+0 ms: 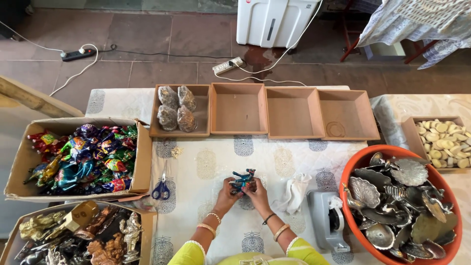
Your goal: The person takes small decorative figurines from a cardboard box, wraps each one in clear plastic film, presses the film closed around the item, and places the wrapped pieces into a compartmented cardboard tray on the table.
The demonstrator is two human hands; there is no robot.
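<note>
Left hand [226,192] and right hand [257,192] both closed around a small blue figurine [244,179], gripped from either side, lifted just off the counter [274,157] for steadying. Scissors [161,187] left of the left hand; tape dispenser [327,219] right of the right hand.
</note>
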